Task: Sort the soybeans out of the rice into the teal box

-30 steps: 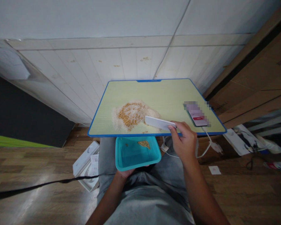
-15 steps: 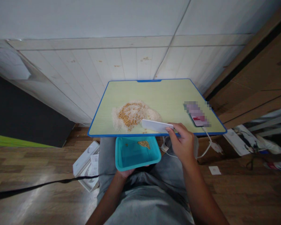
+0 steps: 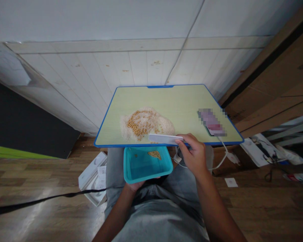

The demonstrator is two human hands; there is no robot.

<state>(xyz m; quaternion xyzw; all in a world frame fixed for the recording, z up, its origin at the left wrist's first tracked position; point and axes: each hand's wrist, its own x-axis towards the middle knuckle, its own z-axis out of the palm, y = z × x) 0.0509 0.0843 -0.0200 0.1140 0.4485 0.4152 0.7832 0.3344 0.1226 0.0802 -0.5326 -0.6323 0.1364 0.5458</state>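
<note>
Fingers (image 3: pixel 190 136) of the right hand (image 3: pixel 195 153) pinch a flat white bar (image 3: pixel 162 138) — forearm (image 3: pixel 214 201) slanting inward. The left hand (image 3: pixel 135 186) reaches under the teal tub (image 3: pixel 142 168), its grip too hidden to tell.

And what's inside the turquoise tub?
Small yellowish beans cluster toward the far right of the tub, with a few specks at far left. The table edge seems to cover its far rim, hiding anything beneath.

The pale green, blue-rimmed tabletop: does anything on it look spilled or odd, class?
Yes: the round golden beans and fine whitish grains, heaped left of centre, look spilled. They lie loose on the pale green tabletop, with ragged edges and no container around them; whether poured deliberately, I cannot tell.
</note>
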